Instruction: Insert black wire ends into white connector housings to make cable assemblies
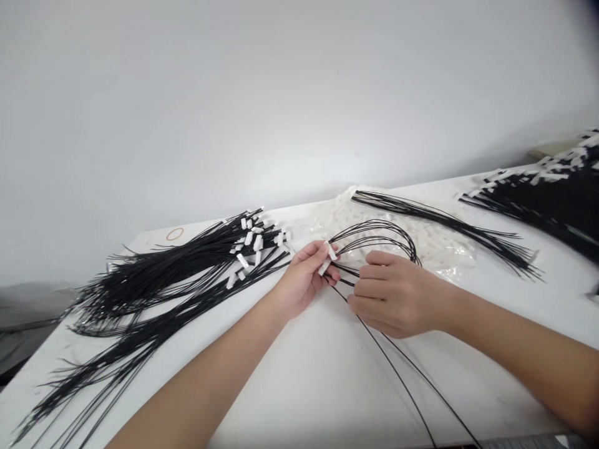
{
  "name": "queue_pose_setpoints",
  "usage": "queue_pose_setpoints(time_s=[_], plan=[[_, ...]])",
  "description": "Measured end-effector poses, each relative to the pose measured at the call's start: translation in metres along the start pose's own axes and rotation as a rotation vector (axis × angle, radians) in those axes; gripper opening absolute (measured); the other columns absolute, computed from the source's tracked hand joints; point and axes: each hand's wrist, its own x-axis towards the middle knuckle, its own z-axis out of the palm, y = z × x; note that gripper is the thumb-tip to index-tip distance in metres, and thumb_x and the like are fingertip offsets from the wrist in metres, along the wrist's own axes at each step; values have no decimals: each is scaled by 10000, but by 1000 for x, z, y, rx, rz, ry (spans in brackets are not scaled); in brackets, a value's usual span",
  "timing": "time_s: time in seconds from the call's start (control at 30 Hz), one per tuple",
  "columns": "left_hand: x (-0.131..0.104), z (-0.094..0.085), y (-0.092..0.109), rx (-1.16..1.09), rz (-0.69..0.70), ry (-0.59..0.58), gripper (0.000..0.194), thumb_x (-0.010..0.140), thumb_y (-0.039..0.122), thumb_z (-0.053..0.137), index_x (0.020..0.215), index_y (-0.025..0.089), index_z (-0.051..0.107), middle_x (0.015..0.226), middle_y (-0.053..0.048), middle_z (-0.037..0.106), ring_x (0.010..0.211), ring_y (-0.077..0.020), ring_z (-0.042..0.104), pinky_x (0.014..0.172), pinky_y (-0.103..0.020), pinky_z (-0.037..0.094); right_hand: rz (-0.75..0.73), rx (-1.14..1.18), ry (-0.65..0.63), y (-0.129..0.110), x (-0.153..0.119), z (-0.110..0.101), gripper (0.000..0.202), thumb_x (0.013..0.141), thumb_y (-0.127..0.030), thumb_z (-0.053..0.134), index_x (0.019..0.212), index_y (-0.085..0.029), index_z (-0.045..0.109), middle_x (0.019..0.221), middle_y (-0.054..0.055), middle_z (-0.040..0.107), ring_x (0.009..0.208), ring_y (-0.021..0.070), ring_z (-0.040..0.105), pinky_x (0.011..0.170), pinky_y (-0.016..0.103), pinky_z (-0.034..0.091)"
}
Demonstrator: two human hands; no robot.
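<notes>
My left hand point(304, 279) is closed, its thumb and fingers pinching white connectors point(330, 250) that have thin black wires in them. From there several black wires point(374, 223) arch to the right in a loop and pass behind my right hand point(400, 296). That hand is closed, fingers curled over the wires close to the connectors; its fingertips are partly hidden. Two loose wire lengths point(397, 371) trail below it toward the table's front edge.
A large pile of black wires with white connectors point(187, 268) covers the left of the white table point(290, 386). Behind my hands lies a clear plastic bag of white pieces point(442, 249), a wire bundle point(435, 215) across it. More wires point(552, 193) are stacked at the far right.
</notes>
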Motion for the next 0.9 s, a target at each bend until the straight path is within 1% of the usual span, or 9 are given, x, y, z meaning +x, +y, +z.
queue_pose_setpoints(time_s=[0.17, 0.23, 0.37, 0.47, 0.57, 0.63, 0.73, 0.8, 0.9], plan=[[1, -1, -1, 1, 14, -8, 163, 787, 307, 528, 859, 165, 559, 797, 1, 512, 527, -61, 529, 510, -193, 416, 84, 92, -75, 3, -2, 3, 218, 806, -308, 474, 639, -172, 509, 568, -21, 447, 574, 89, 295, 650, 293, 237], [1, -1, -2, 3, 13, -7, 157, 788, 305, 525, 851, 165, 560, 791, 1, 512, 527, -63, 531, 513, -193, 419, 126, 93, -93, 2, -2, 4, 233, 808, -293, 466, 614, -168, 495, 549, -23, 440, 574, 88, 288, 670, 300, 232], [1, -1, -2, 2, 17, -5, 154, 790, 305, 523, 848, 168, 561, 788, 2, 515, 527, -63, 528, 515, -195, 423, 178, 107, -122, -2, -1, 6, 185, 785, -181, 453, 605, -164, 491, 534, -31, 442, 567, 80, 272, 706, 308, 230], [1, -1, -1, -1, 17, 4, 162, 790, 309, 525, 859, 167, 563, 789, 0, 517, 535, -62, 527, 518, -195, 426, 210, 112, -97, -2, 1, 6, 186, 777, -158, 446, 594, -155, 480, 534, -32, 444, 558, 74, 263, 707, 302, 231], [1, 0, 0, -6, 5, 20, 167, 786, 307, 532, 863, 163, 564, 784, -1, 516, 536, -60, 522, 516, -193, 424, 269, 127, -60, -2, 2, 5, 214, 782, -167, 439, 570, -146, 462, 511, -36, 422, 539, 66, 250, 704, 295, 234], [1, 0, 0, -12, 1, 29, 169, 784, 305, 534, 866, 161, 566, 786, -2, 514, 537, -58, 517, 519, -194, 426, 335, 197, -49, -3, 3, 2, 216, 791, -180, 437, 581, -148, 474, 498, -43, 412, 524, 60, 249, 706, 291, 235], [2, 1, -1, -26, 12, 31, 158, 782, 301, 537, 840, 157, 566, 790, 0, 508, 538, -54, 510, 517, -191, 423, 399, 367, -65, -7, 4, -4, 182, 813, -208, 440, 654, -163, 518, 517, -53, 446, 520, 53, 289, 730, 291, 233], [2, 1, -1, -36, 19, 29, 147, 780, 297, 540, 818, 157, 563, 785, 2, 505, 532, -50, 505, 504, -182, 414, 369, 433, -103, -9, 6, -8, 153, 824, -216, 437, 724, -178, 545, 554, -51, 481, 539, 52, 321, 744, 294, 226], [2, 1, -1, -41, 22, 32, 133, 776, 291, 547, 806, 162, 560, 791, 2, 510, 529, -49, 504, 496, -179, 410, 259, 385, -190, -11, 6, -9, 141, 805, -173, 431, 804, -203, 568, 591, -40, 495, 578, 64, 340, 748, 306, 218]])
